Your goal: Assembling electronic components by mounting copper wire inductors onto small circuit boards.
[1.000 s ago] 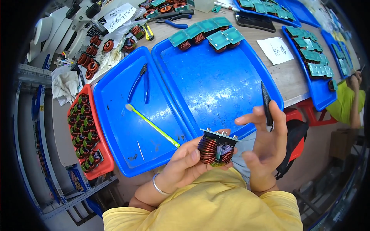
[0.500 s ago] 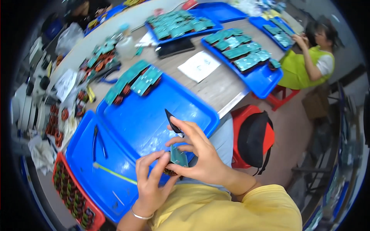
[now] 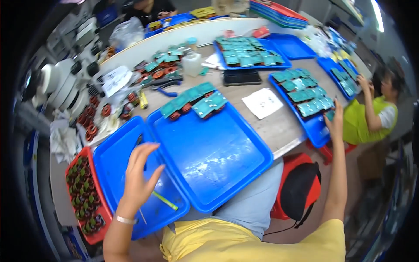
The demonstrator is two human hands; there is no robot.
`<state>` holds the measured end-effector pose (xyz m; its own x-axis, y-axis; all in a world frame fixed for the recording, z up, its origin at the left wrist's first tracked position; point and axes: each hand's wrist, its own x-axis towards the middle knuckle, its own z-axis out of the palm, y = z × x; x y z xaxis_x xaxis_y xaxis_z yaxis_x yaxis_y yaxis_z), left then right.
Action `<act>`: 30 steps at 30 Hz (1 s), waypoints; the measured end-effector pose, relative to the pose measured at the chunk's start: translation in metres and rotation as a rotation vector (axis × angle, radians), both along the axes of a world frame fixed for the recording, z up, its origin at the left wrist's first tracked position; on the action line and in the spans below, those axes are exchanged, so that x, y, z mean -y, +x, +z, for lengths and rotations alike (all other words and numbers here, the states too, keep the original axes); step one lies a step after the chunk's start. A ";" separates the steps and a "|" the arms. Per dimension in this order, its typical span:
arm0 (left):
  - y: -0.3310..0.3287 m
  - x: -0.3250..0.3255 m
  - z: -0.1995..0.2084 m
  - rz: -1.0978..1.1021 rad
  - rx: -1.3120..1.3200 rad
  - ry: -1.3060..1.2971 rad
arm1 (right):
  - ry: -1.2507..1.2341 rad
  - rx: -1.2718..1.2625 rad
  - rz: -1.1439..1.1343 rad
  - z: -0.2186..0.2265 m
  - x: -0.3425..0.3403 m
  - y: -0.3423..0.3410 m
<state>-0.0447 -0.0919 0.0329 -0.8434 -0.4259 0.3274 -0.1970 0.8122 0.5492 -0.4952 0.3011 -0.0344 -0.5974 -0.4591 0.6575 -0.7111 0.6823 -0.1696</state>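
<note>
My left hand (image 3: 139, 177) hovers over the smaller blue tray (image 3: 114, 142), fingers and thumb apart, holding nothing. Partly behind it are a dark-handled tool (image 3: 139, 139) and a yellow-green stick (image 3: 165, 201). My right arm stretches out to the far right. There my right hand (image 3: 335, 121) has its thumb and fingers around a small green circuit board (image 3: 330, 115) at the near end of the right blue tray (image 3: 320, 136). Rows of green circuit boards (image 3: 305, 92) fill the rest of that tray. More boards (image 3: 209, 104) sit at the far edge of the large blue tray (image 3: 214, 157).
A red tray (image 3: 92, 238) of small dark coil parts stands at left. Blue-handled pliers (image 3: 166, 92), a white bottle (image 3: 192, 64), a black flat device (image 3: 242, 77) and a white paper (image 3: 262, 103) lie beyond. A co-worker (image 3: 369, 115) sits at right, near a red stool (image 3: 290, 174).
My hands have parted from the board they held together in front of me. The right went far right to the board tray; the left moved left and opened. The view has shifted.
</note>
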 end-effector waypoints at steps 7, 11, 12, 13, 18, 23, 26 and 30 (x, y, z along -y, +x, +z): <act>-0.097 0.032 -0.030 -0.006 -0.095 -0.282 | 0.028 0.004 -0.061 -0.005 0.009 -0.019; -0.147 0.037 -0.051 0.039 -0.162 -0.506 | -0.142 -0.113 -0.028 0.020 0.035 0.034; -0.155 0.037 -0.057 0.056 -0.130 -0.534 | -0.138 -0.114 -0.031 0.024 0.038 0.049; -0.159 0.037 -0.064 0.074 -0.093 -0.561 | -0.187 -0.090 -0.024 0.025 0.041 0.065; -0.144 0.033 -0.058 0.053 -0.095 -0.435 | -0.357 -0.013 0.091 0.014 0.056 0.140; -0.085 0.010 -0.023 -0.085 -0.062 0.465 | -0.601 0.339 0.405 -0.005 0.096 0.209; -0.045 -0.025 0.001 -0.267 -0.132 1.342 | -0.699 0.458 0.693 -0.002 0.131 0.243; -0.006 -0.058 -0.005 -0.271 -0.126 1.664 | -0.721 0.601 1.013 0.016 0.173 0.291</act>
